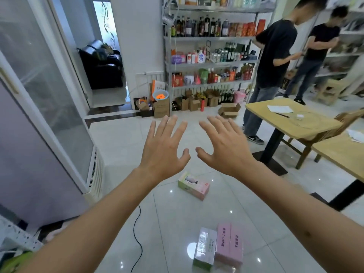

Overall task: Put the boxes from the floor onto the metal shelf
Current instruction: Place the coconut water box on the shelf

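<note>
Boxes (218,248) floored, below empty hands (163,152) (spread)

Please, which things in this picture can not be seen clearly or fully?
Head view, the only one:
- Pale green carton and pink carton on the white tiled floor: print too small to read; near ends close to the lower edge.
- Pink-and-green box further off: picture on it blurred.
- Metal shelf: top cut by the upper edge, goods too small to name.
- Open left hand and right hand: palms face away.
</note>
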